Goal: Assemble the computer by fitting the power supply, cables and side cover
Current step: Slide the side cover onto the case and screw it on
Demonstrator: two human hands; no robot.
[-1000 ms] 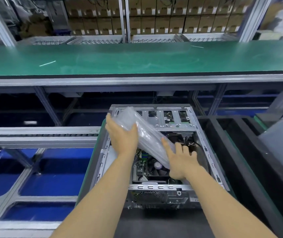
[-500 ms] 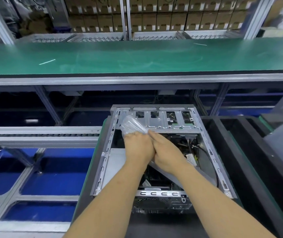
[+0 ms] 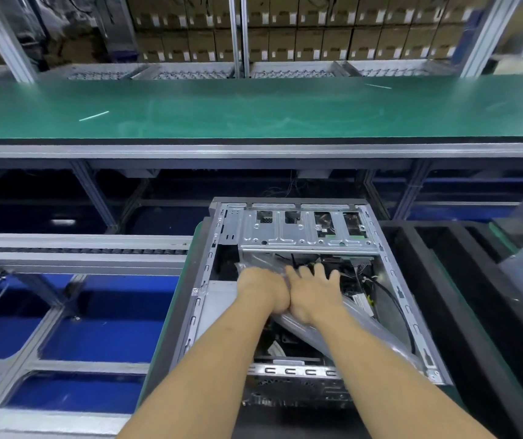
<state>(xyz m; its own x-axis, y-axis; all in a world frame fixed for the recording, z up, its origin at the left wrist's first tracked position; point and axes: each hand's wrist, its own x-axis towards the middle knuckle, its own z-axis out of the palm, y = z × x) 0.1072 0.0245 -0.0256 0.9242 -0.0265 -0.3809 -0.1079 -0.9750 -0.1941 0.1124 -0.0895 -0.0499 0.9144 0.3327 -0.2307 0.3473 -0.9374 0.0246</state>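
While my left hand (image 3: 261, 288) grips the clear crinkled plastic bag (image 3: 333, 331), my right hand (image 3: 312, 294) presses it with spread fingers into the open grey metal computer case (image 3: 309, 239).

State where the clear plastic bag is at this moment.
In the head view, the clear plastic bag lies inside the open computer case, under both hands, left hand and right hand, below the metal drive bracket.
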